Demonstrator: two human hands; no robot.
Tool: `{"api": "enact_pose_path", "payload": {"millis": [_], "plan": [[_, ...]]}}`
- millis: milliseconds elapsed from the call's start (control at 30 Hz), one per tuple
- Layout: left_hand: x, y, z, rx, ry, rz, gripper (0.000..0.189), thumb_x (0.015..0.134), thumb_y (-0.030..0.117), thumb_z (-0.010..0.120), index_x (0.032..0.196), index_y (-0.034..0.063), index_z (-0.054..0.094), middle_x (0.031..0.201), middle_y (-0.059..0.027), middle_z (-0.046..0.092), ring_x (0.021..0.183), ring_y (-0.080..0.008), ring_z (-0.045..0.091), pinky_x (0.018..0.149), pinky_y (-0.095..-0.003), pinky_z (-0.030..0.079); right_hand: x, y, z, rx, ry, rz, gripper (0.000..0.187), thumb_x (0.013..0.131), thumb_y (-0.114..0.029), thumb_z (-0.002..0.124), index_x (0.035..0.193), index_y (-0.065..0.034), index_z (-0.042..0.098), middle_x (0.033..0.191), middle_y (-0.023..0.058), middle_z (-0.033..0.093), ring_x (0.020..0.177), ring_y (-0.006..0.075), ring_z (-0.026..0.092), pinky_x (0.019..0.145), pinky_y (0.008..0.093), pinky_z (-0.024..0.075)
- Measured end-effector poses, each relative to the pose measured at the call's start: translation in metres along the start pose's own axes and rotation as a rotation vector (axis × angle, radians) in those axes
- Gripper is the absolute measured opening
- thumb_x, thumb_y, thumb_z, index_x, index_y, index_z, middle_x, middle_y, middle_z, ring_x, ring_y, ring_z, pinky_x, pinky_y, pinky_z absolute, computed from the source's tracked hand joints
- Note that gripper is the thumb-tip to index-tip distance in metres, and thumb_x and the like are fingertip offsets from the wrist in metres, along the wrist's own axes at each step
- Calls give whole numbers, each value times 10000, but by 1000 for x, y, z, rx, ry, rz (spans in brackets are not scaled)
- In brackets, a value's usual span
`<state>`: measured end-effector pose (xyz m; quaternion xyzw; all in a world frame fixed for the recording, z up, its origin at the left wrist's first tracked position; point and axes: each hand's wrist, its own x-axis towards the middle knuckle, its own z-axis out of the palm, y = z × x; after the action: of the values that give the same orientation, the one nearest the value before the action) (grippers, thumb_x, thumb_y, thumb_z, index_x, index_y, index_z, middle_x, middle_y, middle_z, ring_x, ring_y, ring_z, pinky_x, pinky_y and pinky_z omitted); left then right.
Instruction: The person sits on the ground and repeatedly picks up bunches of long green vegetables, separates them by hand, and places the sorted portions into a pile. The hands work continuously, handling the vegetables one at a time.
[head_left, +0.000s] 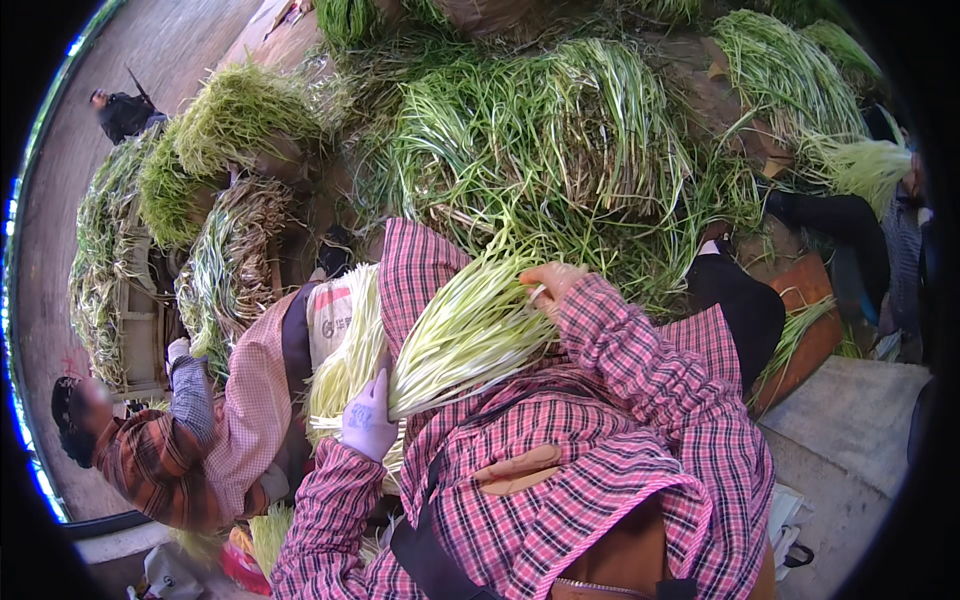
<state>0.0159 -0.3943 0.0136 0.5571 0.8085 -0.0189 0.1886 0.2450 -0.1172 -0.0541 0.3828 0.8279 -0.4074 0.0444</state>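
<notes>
A loose bundle of long pale-green stalks (469, 330), like garlic greens, lies across my lap on a pink plaid apron. My left hand (369, 420), in a pale lavender knit glove with printing on it, grips the bundle's near left end. At the right side of the stalks is my right hand (555, 289), fingers curled in on them. A white wrap or band shows on one finger. Just left of the bundle rests a second heap of whitish-yellow stalks (349, 352), partly behind the gloved hand.
Big piles of green stalks (540, 135) lie ahead, more at far right (787, 75). At left a person in an orange-striped top (161, 465) sits close beside stacked bundles (232, 255). Another person's dark leg (832, 225) and a rust-coloured board (802, 330) are at right.
</notes>
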Motion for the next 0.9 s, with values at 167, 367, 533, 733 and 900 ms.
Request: {"api": "enact_pose_path", "payload": {"millis": [167, 367, 533, 733, 900], "plan": [[-3, -1, -2, -9, 25, 16, 675, 677, 38, 625, 1305, 4, 383, 1024, -186, 569, 900, -373, 578, 746, -433, 480, -8, -22, -20, -36, -162, -16, 251, 902, -189, 565, 1127, -88, 610, 994, 121, 661, 870, 259, 634, 778, 341, 528], [-2, -3, -4, -4, 34, 42, 634, 668, 55, 647, 1271, 52, 449, 1005, -169, 575, 882, -368, 585, 738, -437, 481, 8, -34, -36, 100, -200, 42, 254, 949, -246, 468, 1150, -94, 502, 996, 115, 633, 928, 265, 601, 969, 486, 375], [-2, -2, -5, 0, 43, 42, 631, 674, 57, 654, 1273, 97, 462, 1015, -163, 574, 884, -364, 586, 735, -438, 482, 41, -44, -31, 880, -129, 388, 265, 953, -143, 451, 1071, 49, 590, 1017, 128, 601, 856, 211, 593, 915, 397, 440], [-3, -6, 0, -31, 71, 59, 644, 684, 45, 638, 1291, 101, 430, 1019, -172, 570, 894, -373, 582, 741, -450, 480, 22, -15, -46, 1156, -55, 699, 295, 931, -72, 458, 1201, 28, 523, 1079, 189, 571, 544, 92, 486, 417, 171, 403], [-2, -7, 0, -42, 9, 19, 663, 681, 58, 652, 1301, 97, 421, 1023, -172, 570, 902, -370, 580, 748, -447, 480, 18, -36, 13, -162, -553, -169, 221, 916, -151, 505, 1100, -49, 574, 886, 119, 577, 868, 217, 584, 873, 368, 493]]}}
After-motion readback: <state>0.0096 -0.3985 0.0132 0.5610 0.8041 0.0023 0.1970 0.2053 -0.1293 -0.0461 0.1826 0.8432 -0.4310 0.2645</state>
